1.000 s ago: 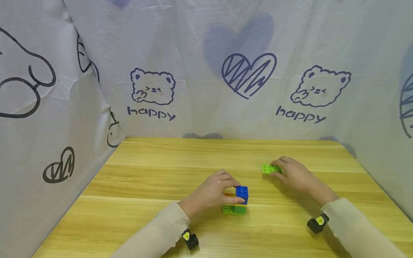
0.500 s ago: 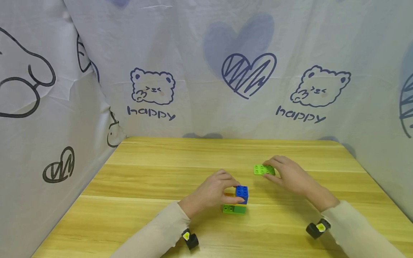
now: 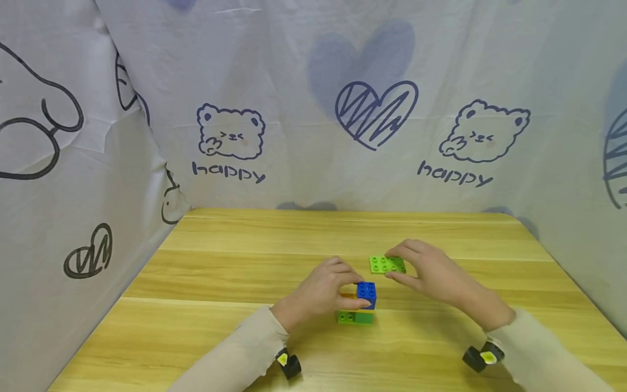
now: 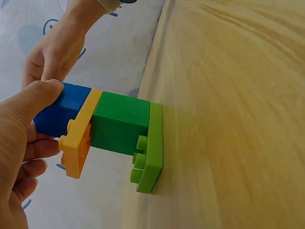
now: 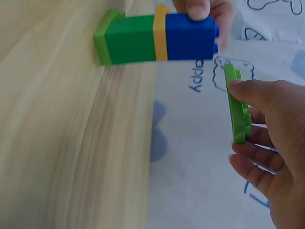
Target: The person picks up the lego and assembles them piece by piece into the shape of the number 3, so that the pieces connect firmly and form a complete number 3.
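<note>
My left hand (image 3: pixel 320 288) pinches the blue brick (image 4: pixel 66 109) between thumb and fingers. That brick tops an upright stack: below it comes a flat orange plate (image 4: pixel 76 143), then a green brick (image 4: pixel 121 123), then a light green plate (image 4: pixel 153 148) at the bottom on the table. Orange and light green plates both stick out past the bricks on one side, their studs showing. My right hand (image 3: pixel 436 272) pinches a second light green plate (image 5: pixel 234 107) by its edges, studs up. In the right wrist view this plate is held above the table, near the blue brick's top but apart from it.
The wooden table (image 3: pixel 235 239) runs back to a pale cloth (image 3: pixel 294 136) printed with bears and hearts. Another cloth side (image 3: pixel 122 179) borders the table at left. A black wrist camera (image 3: pixel 482 356) sits at each sleeve cuff.
My right hand has moved left and nearer with the light green plate, closing in on the stack. My left hand has stayed in place on the blue brick.
</note>
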Motion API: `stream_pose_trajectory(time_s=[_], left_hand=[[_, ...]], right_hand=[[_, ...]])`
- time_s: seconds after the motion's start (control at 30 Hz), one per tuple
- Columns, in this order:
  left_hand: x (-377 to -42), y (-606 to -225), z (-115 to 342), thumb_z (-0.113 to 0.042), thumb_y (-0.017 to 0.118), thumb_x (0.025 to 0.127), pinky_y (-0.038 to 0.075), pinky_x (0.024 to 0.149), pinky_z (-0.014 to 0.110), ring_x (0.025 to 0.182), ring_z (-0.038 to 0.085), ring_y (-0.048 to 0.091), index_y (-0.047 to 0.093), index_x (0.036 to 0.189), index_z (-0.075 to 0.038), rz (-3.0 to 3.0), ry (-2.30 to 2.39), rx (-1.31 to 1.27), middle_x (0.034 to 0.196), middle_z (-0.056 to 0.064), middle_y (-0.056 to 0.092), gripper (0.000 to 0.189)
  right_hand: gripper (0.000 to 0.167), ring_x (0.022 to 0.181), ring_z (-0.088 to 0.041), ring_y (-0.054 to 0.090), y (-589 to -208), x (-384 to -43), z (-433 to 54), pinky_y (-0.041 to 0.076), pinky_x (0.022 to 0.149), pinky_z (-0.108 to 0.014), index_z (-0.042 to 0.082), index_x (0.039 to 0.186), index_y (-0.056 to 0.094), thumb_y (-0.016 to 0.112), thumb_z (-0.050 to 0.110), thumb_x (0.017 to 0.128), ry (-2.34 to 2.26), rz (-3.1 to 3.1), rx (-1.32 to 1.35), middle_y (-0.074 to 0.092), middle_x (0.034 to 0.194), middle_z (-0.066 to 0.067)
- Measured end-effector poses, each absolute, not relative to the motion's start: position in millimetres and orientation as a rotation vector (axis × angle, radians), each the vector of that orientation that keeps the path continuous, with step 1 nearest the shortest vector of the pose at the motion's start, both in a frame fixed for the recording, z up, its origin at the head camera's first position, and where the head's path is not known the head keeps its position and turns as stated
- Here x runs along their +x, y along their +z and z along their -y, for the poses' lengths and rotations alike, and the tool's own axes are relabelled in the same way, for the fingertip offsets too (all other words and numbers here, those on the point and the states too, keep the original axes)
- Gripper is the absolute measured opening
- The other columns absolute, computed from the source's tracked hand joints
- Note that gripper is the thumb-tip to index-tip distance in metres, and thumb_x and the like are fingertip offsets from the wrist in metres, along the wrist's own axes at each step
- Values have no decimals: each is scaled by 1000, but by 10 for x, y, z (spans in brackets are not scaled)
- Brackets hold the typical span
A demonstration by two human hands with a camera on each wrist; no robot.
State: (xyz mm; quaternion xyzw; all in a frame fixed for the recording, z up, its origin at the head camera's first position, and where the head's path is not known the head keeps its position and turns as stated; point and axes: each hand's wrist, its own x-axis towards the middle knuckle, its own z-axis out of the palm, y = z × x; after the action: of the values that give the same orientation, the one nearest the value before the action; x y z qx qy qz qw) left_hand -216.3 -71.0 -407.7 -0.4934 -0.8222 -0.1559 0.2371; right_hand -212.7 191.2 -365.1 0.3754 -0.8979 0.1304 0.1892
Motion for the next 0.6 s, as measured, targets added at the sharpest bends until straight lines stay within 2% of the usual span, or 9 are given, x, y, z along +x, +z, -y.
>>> stream_pose_trajectory(time_s=[0.33, 0.6], left_hand=[[-2157, -4070, 710, -49, 76, 81, 47, 84, 25, 88, 10, 60, 76, 101, -11, 2268, -409, -1333, 93, -5, 71, 43], [-2148, -4070, 700, -46, 80, 79, 46, 80, 27, 85, 13, 58, 72, 84, -11, 2293, -505, -1316, 86, -3, 70, 36]], right_hand=[[35, 96, -11, 61, -3575, -2010, -1795, 54, 83, -34, 14, 111, 68, 77, 35, 85, 425, 2448, 1175, 65, 105, 7], [33, 97, -6, 59, -3575, -1964, -1739, 53, 83, -31, 16, 112, 68, 76, 36, 86, 472, 2441, 1254, 63, 107, 10]])
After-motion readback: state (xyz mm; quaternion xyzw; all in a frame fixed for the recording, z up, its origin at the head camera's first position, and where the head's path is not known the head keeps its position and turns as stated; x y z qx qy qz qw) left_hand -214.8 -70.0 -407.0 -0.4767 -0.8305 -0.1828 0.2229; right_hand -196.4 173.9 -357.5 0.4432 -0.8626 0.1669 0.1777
